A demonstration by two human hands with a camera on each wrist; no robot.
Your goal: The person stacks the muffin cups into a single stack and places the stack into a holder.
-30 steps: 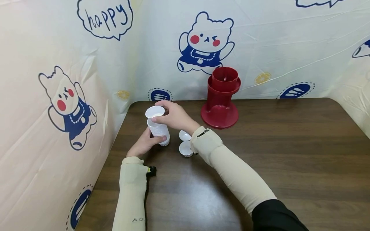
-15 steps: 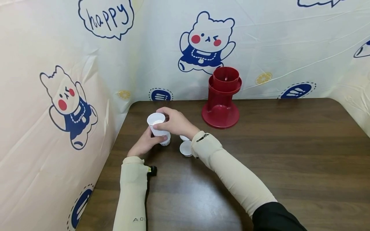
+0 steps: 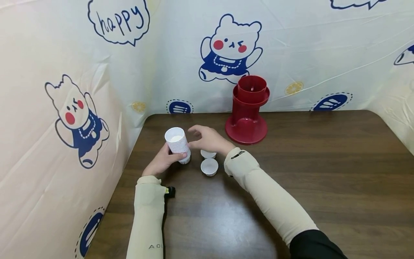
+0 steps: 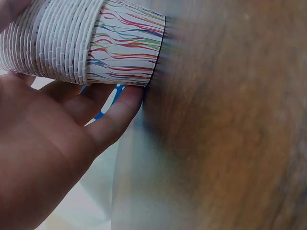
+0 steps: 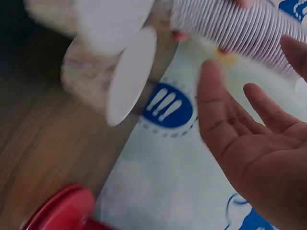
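A tall stack of nested white paper cups (image 3: pixel 177 144) stands at the left of the table, and my left hand (image 3: pixel 164 160) grips it low down. In the left wrist view, coloured wavy lines show on the lowest cup of the stack (image 4: pixel 127 45). Just right of the stack, my right hand (image 3: pixel 210 139) is held apart from it with relaxed fingers and holds nothing. Below that hand, a paper cup (image 3: pixel 209 167) and another paper cup (image 3: pixel 208 154) behind it stand mouth up. The right wrist view shows both blurred, one cup (image 5: pixel 88 72) partly behind the other.
A dark red plastic stand (image 3: pixel 248 126) with a round base and a cup-like top is at the back of the wooden table (image 3: pixel 307 172). Printed cloth (image 3: pixel 307 46) hangs along the table's back and left edges.
My right hand has lowered a paper cup into the top of the stack, let go of it and drawn back to the right. My left hand has kept its grip on the stack.
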